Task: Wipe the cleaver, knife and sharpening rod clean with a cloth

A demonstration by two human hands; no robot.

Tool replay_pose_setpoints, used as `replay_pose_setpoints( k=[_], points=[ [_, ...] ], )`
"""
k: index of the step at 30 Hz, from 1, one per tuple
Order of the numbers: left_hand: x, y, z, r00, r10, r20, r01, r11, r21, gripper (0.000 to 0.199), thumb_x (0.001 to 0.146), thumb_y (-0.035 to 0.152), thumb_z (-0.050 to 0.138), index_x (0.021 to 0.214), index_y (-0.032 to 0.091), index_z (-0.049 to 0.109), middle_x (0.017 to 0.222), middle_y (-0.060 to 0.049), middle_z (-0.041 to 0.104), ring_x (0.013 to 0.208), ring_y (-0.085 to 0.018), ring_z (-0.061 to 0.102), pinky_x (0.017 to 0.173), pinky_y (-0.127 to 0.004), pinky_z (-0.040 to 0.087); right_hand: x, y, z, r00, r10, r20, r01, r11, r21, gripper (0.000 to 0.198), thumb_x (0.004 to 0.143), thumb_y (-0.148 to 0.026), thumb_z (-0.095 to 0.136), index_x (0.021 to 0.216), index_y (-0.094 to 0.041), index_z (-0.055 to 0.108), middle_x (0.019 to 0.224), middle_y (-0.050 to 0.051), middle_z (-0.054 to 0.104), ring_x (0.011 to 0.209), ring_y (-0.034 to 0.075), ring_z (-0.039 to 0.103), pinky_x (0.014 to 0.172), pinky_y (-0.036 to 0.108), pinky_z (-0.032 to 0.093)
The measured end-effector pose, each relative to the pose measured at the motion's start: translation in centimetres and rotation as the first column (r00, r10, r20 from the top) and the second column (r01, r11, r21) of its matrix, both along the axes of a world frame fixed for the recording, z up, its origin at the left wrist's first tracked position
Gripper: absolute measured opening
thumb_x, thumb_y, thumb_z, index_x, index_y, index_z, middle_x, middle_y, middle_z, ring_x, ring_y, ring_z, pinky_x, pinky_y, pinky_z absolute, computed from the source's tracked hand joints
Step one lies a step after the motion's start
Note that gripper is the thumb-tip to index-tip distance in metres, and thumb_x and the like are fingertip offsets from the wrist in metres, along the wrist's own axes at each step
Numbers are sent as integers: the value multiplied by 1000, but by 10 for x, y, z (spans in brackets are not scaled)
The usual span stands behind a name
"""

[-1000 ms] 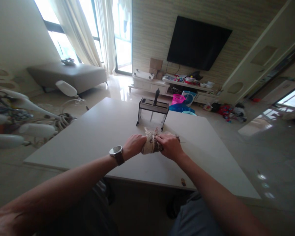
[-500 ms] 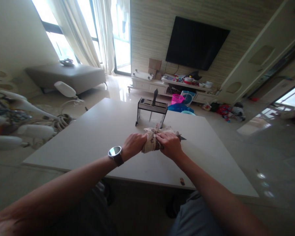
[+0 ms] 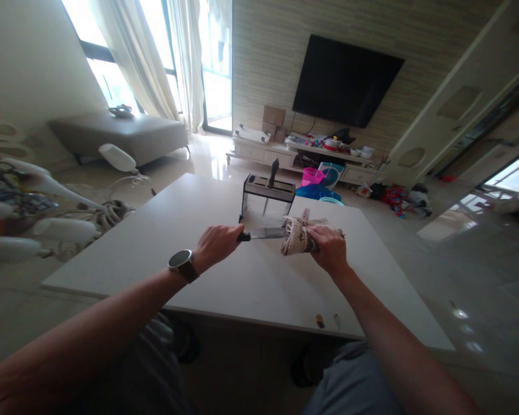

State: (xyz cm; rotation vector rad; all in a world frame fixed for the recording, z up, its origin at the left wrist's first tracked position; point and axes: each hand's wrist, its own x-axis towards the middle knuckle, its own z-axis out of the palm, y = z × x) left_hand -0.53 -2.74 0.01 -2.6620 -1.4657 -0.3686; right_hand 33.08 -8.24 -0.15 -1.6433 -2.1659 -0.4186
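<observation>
My left hand [image 3: 218, 245] is closed around the black handle of a knife [image 3: 266, 233], held level above the table. My right hand [image 3: 328, 246] grips a bunched beige-and-brown cloth [image 3: 297, 236], which is wrapped around the far part of the blade and hides it. Just behind the knife stands a clear-sided knife block [image 3: 266, 204] with a dark frame. Another knife's dark handle [image 3: 274, 171] sticks up from a slot in its top.
The white table [image 3: 177, 225] spreads out on all sides of my hands. Two small objects [image 3: 320, 320] lie near its front edge. Past the far edge are a pink basket [image 3: 312, 176] and a blue item [image 3: 315, 192]. White lamp-like pieces and cables [image 3: 112, 213] crowd the left side.
My right hand and the cloth have moved right, away from my left hand. The blade and handle, covered before, now show between them. My left hand has shifted slightly left.
</observation>
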Motion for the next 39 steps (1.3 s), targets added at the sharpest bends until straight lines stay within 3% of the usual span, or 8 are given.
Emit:
replay_pose_setpoints(
  k=[4,8,10,12,16,21,30,39],
  points=[
    [-17,8,-1,989,74,129,-65,995,-71,20,96,36,53,94,22,67,73,-6,69,67,-21,64,58,-28,29,18,3,-5,886,-118,-449,139,990,14,34,81,-31,67,112,-17,72,110,13,76,102,30,67,90,40,50],
    [-18,14,-12,837,119,534,60,950,-307,33,89,43,61,68,19,51,57,1,53,54,-13,48,53,-26,27,18,10,-13,282,-67,-957,116,993,-36,56,64,-41,83,113,-18,67,113,11,76,104,31,70,92,45,55],
    [-9,11,-18,672,220,707,229,846,-482,37,85,45,63,66,20,44,50,5,44,45,-10,39,48,-24,26,6,10,-16,-26,-49,-998,-31,998,-48,59,65,-46,82,115,-21,65,118,9,75,107,30,71,94,49,57],
    [2,4,-20,514,366,776,405,694,-595,37,83,46,66,69,22,42,46,9,38,38,-8,34,42,-23,26,-10,6,-16,-192,-108,-975,-212,975,-67,58,69,-53,79,116,-24,63,120,8,75,110,30,71,95,51,58],
    [24,-15,-17,311,548,777,629,494,-600,41,76,44,78,78,22,43,49,13,34,37,-5,29,37,-19,25,-42,-5,-12,-254,-232,-939,-414,903,-111,58,73,-66,72,114,-25,64,122,8,75,124,30,66,104,50,56],
    [38,-26,-12,263,608,749,734,377,-565,48,75,41,82,75,23,38,49,14,31,36,-3,27,36,-17,24,-59,-7,-7,-282,-281,-917,-473,873,-122,60,72,-67,73,115,-25,65,125,8,73,129,30,62,110,49,52],
    [58,-38,-20,392,436,810,666,472,-577,38,79,49,76,76,19,52,42,10,42,32,-6,36,32,-19,29,-75,-7,-14,-309,-334,-890,-518,845,-138,56,67,-61,79,107,-24,66,112,7,77,116,31,70,104,50,56],
    [78,-43,-39,431,447,784,628,476,-616,33,78,43,72,66,19,51,39,6,46,31,-9,40,30,-20,31,-92,-6,-16,-409,-236,-881,-330,939,-98,53,55,-22,92,103,-20,70,94,2,80,84,24,76,83,41,65]
  ],
)
